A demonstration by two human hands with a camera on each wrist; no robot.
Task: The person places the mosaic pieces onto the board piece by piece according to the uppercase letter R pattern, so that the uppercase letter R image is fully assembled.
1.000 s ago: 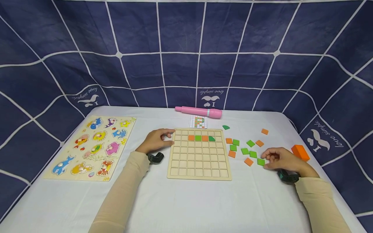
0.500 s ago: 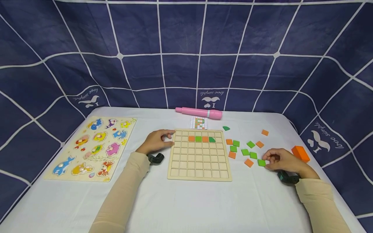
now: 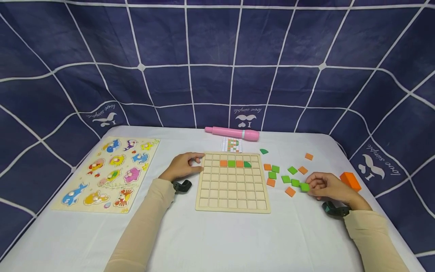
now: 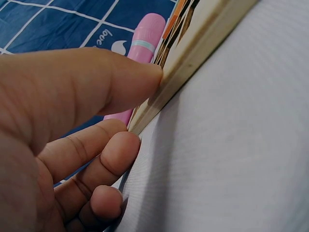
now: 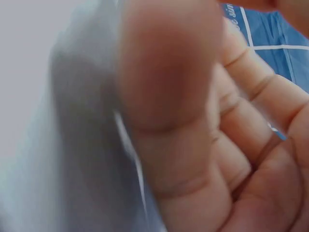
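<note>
The green tile [image 3: 304, 187] is to the right of the board [image 3: 234, 207], at near right end of the loose tiles [image 3: 272, 175]. Half a sec. ago it lay flat; now it is raised or tilted, can't tell which, pinched in my right hand [image 3: 326, 186]. So picking-up seems just begun, I think. My left hand [image 3: 181, 166] rests on left edge of board, thumb & fingers apart. L. wrist view shows my thumb tip touching this edge, also its thickness, unclear in head view. R. wrist view doesn't show the tile, only my fingers large, w/ blur.
</note>
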